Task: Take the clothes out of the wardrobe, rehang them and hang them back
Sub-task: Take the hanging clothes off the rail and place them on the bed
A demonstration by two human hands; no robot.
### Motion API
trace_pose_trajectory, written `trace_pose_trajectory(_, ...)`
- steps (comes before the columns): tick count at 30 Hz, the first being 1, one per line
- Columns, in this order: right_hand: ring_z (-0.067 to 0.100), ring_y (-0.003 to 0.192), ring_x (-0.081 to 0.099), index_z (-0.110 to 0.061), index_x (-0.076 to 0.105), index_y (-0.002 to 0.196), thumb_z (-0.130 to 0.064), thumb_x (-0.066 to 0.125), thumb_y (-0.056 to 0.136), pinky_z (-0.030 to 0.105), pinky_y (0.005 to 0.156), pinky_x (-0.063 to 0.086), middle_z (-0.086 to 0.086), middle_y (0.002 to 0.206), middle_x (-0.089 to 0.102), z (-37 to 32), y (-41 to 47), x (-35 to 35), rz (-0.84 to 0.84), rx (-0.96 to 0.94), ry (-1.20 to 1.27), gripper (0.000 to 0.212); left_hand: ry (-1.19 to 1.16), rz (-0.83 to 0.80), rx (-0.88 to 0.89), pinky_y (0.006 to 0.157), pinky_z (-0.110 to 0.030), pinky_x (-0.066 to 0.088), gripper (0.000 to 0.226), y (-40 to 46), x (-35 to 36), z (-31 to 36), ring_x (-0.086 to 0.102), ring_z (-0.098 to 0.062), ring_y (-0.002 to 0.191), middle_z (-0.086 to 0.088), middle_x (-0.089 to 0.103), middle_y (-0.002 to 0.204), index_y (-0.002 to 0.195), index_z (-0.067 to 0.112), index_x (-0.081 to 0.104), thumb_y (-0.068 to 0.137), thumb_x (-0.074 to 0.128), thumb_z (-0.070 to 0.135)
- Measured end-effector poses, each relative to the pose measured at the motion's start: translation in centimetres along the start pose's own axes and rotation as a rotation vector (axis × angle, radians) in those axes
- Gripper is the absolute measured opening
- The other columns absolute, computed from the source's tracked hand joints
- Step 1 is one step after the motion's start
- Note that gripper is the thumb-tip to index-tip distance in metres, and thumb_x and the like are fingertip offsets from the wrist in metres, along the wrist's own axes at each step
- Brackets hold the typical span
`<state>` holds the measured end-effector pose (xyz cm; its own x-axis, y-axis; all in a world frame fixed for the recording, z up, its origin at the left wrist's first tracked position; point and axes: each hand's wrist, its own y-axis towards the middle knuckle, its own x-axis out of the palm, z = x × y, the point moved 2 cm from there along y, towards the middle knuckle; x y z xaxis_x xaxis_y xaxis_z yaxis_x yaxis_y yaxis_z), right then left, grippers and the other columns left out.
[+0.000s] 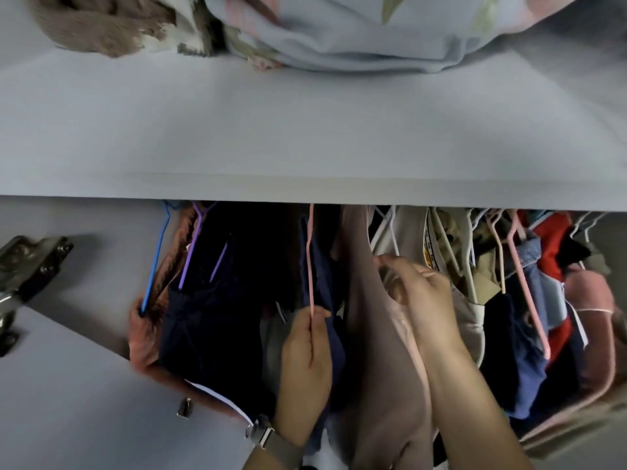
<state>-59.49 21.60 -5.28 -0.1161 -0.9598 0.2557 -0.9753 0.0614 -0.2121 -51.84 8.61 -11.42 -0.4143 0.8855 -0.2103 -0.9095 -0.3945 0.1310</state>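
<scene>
Below a pale grey wardrobe shelf (305, 137), seen from the head camera, packed clothes hang from thin hangers. The left hand (307, 351) pinches the lower end of a slim pink hanger (309, 259) between thumb and fingers, probably to steady or lift the navy garment (217, 327) on it. The right hand (420, 293) curls its fingers into a smooth dusty-pink garment (376, 351), seemingly parting it from the cream clothes just beside. Blue (154, 266) and purple (191, 252) wire-thin hangers slope at left. Soft folded fabrics (339, 39) rest on the shelf.
</scene>
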Motion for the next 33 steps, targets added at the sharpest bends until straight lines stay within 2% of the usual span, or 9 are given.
trace_pose_trajectory(3, 0.024, 0.066, 0.035, -0.004, 0.073, 0.069, -0.013, 0.068, 0.080, 0.028, 0.056, 0.025, 0.016, 0.070, 0.040, 0.6, 0.4, -0.7, -0.029, 0.000, 0.017, 0.015, -0.043, -0.014, -0.051, 0.080, -0.019, 0.045, 0.025, -0.6, 0.6, -0.4, 0.060, -0.005, 0.084, 0.014, 0.063, 0.086, 0.093, 0.022, 0.059, 0.096, 0.036, 0.031)
trace_pose_trajectory(8, 0.010, 0.041, 0.042, -0.001, 0.061, 0.065, -0.010, 0.065, 0.086, 0.023, 0.050, 0.039, 0.007, 0.046, 0.042, 4.7, -0.1, -2.2, -0.119, 0.199, -0.078, 0.023, 0.041, -0.061, -0.022, 0.076, -0.010, 0.041, 0.028, -2.3, 2.5, -1.1, 0.059, -0.001, 0.084, 0.018, 0.061, 0.089, 0.091, 0.026, 0.058, 0.097, 0.032, 0.032)
trace_pose_trajectory(12, 0.038, 0.085, 0.066, 0.008, 0.068, 0.093, -0.017, 0.071, 0.082, 0.047, 0.084, 0.053, 0.032, 0.095, 0.068, 6.3, -0.5, -2.7, -0.237, 0.313, -0.086, 0.028, 0.125, -0.044, 0.002, 0.072, -0.012, 0.043, 0.025, -3.6, 3.5, -1.9, 0.059, 0.000, 0.081, 0.015, 0.061, 0.090, 0.090, 0.032, 0.058, 0.095, 0.034, 0.029)
trace_pose_trajectory(15, 0.040, 0.086, 0.065, 0.005, 0.070, 0.090, -0.020, 0.080, 0.074, 0.052, 0.087, 0.051, 0.035, 0.096, 0.066, 6.3, -0.2, -3.3, -0.220, 0.315, -0.092, 0.031, 0.181, -0.052, -0.018, 0.067, -0.017, 0.045, 0.027, -4.6, 4.6, -2.8, 0.060, -0.001, 0.074, 0.013, 0.062, 0.079, 0.091, 0.034, 0.059, 0.095, 0.033, 0.040)
trace_pose_trajectory(17, 0.037, 0.080, 0.065, -0.001, 0.072, 0.077, -0.017, 0.084, 0.067, 0.051, 0.079, 0.054, 0.034, 0.089, 0.065, 6.4, 0.0, -3.7, -0.238, 0.326, -0.107, 0.022, 0.213, -0.090, -0.016, 0.070, -0.019, 0.047, 0.030, -5.4, 5.6, -3.1, 0.060, 0.002, 0.078, 0.014, 0.065, 0.084, 0.101, 0.040, 0.055, 0.091, 0.029, 0.053)
trace_pose_trajectory(20, 0.022, 0.062, 0.061, -0.004, 0.068, 0.069, -0.001, 0.077, 0.073, 0.029, 0.054, 0.051, 0.019, 0.069, 0.064, 6.5, 0.4, -4.5, -0.261, 0.316, -0.212, 0.010, 0.207, -0.145, -0.018, 0.078, -0.014, 0.047, 0.034, -6.5, 6.9, -3.2, 0.061, 0.006, 0.087, 0.015, 0.067, 0.093, 0.105, 0.053, 0.052, 0.086, 0.028, 0.069)
trace_pose_trajectory(25, 0.012, 0.058, 0.062, -0.020, 0.065, 0.069, -0.021, 0.080, 0.070, 0.027, 0.058, 0.051, -0.001, 0.061, 0.065, 7.0, 0.9, -4.9, -0.289, 0.056, -0.705, 0.015, 0.202, -0.171, -0.090, 0.082, -0.022, 0.050, 0.070, -7.4, 8.1, -3.6, 0.063, 0.002, 0.093, 0.012, 0.069, 0.101, 0.118, 0.032, 0.060, 0.083, 0.020, 0.077)
trace_pose_trajectory(30, 0.007, 0.050, 0.056, -0.016, 0.064, 0.059, -0.012, 0.075, 0.072, 0.024, 0.054, 0.046, -0.003, 0.051, 0.061, 7.4, 1.6, -6.9, -0.351, 0.045, -0.702, 0.017, 0.264, -0.190, -0.018, 0.080, -0.026, 0.049, 0.030, -7.1, 8.0, -3.1, 0.058, 0.002, 0.085, 0.029, 0.058, 0.095, 0.110, 0.043, 0.052, 0.092, 0.031, 0.056)
trace_pose_trajectory(33, 0.000, 0.044, 0.047, -0.015, 0.059, 0.053, -0.011, 0.073, 0.072, 0.015, 0.048, 0.035, -0.008, 0.045, 0.054, 6.9, 1.8, -8.0, -0.473, -0.003, -0.805, 0.023, 0.270, -0.051, -0.019, 0.080, -0.022, 0.046, 0.022, -6.4, 7.0, -3.4, 0.054, 0.002, 0.091, 0.020, 0.052, 0.102, 0.112, 0.044, 0.051, 0.091, 0.048, 0.037)
